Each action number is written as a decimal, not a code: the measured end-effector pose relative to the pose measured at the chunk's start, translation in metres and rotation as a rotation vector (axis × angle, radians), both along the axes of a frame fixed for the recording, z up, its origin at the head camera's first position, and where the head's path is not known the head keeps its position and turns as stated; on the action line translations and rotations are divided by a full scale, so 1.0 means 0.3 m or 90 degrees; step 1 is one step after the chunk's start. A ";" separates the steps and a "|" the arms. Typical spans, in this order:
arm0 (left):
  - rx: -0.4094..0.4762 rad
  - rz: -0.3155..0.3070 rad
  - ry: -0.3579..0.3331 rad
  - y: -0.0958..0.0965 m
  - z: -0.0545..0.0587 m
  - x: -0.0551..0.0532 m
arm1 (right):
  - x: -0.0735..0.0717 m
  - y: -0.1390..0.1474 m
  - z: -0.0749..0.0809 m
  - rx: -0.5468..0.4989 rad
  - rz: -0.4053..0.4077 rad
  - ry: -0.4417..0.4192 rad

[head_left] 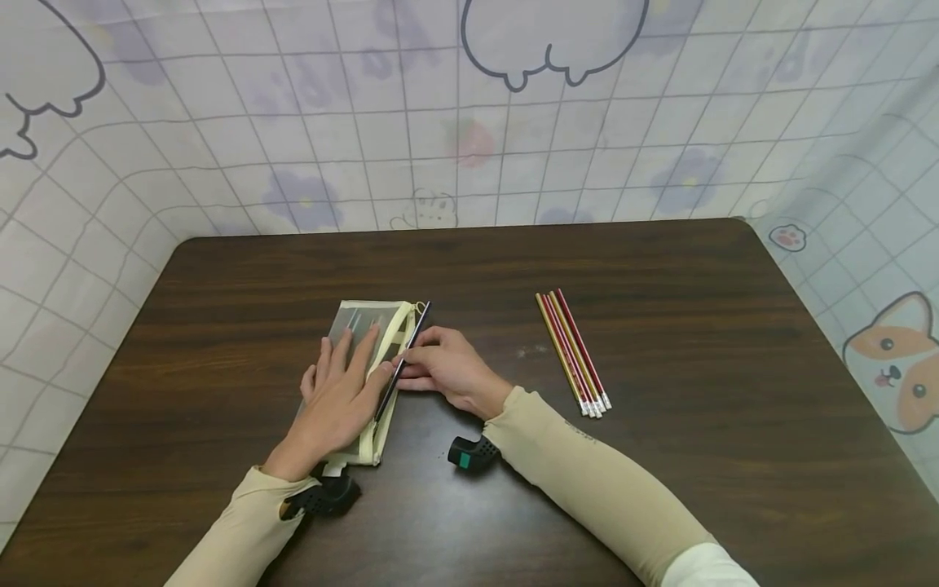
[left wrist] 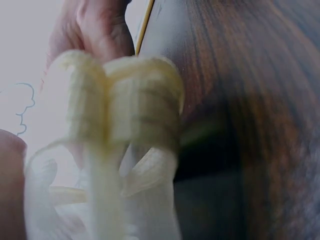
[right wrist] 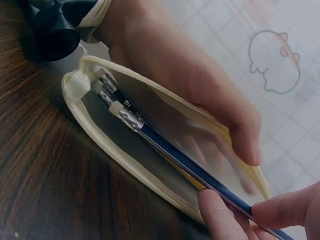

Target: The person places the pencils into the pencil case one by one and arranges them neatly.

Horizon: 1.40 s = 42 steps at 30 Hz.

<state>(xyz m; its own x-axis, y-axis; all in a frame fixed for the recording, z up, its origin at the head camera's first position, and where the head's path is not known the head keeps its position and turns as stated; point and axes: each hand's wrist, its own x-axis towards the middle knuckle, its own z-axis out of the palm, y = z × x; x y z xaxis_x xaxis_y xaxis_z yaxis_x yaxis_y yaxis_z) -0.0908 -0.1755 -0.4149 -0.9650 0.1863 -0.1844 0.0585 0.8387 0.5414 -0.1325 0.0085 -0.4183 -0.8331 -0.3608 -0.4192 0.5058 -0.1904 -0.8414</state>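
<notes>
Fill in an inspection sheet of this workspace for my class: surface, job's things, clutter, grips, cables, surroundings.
Surface: dark wood-grain table.
Job's things: translucent pencil pouch, open, with eraser-tipped pencil ends inside; dark blue pencil, eraser end within the opening; red and gold pencils lying side by side to the right.
Clutter: nothing seen.
Grips: left hand rests on the pouch, fingers extended; right hand pinches the dark blue pencil.
Cables: nothing seen.
Surroundings: grid-patterned backdrop with cartoon animals; black wrist cameras on both wrists.

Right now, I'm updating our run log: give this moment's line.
left hand: on open pouch; right hand: pinches dark pencil at pouch; red and yellow pencils: on table
</notes>
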 end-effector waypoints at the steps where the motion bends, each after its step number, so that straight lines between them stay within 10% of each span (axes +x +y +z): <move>1: 0.001 -0.001 0.000 0.000 0.000 0.000 | 0.000 -0.003 -0.001 0.002 0.002 -0.001; 42: 0.011 -0.003 -0.002 0.003 0.003 0.006 | 0.011 -0.021 0.025 0.074 0.104 0.022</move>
<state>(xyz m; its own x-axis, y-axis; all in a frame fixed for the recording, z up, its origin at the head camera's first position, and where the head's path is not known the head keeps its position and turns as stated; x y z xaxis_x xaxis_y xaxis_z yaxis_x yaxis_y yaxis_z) -0.0888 -0.1745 -0.4141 -0.9636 0.1945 -0.1835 0.0616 0.8292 0.5555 -0.1292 0.0021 -0.4107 -0.7823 -0.4435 -0.4375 0.4920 -0.0091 -0.8706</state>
